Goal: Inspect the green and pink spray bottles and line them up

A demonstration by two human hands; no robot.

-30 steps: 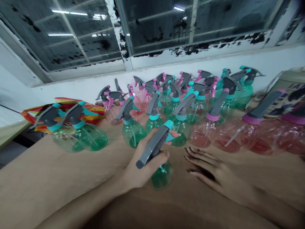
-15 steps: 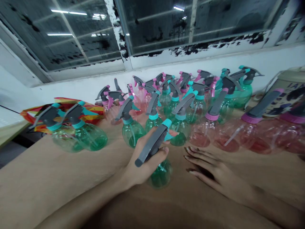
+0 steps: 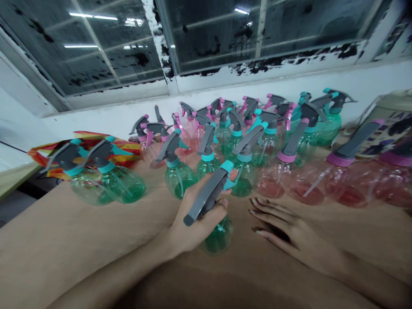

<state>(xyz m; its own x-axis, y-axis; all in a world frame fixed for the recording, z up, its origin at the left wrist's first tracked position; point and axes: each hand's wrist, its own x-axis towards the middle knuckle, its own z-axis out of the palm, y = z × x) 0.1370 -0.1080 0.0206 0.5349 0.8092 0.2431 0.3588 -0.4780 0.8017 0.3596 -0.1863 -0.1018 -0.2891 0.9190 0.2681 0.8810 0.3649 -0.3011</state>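
My left hand (image 3: 196, 214) is closed around the neck of a green spray bottle (image 3: 217, 240) with a grey and turquoise trigger head. The bottle stands on the wooden table (image 3: 135, 240), and the hand covers part of its collar. To its right, my right hand (image 3: 286, 227) lies palm down on the tabletop, fingers spread, holding nothing. Just beyond the hands stand a green spray bottle (image 3: 243, 180) and another green spray bottle (image 3: 180, 180). A pink spray bottle (image 3: 272, 180) is the nearest pink one to my right fingertips.
Several more pink and green spray bottles crowd the back of the table by the wall. Two green spray bottles (image 3: 124, 186) stand at the left, before a red and yellow wrapper (image 3: 128, 150). A printed beige bag (image 3: 383, 124) sits at the far right, below a window (image 3: 267, 34).
Almost nothing differs. The held spray bottle's head and my left hand have shifted very slightly to the right; my right hand stays where it was.
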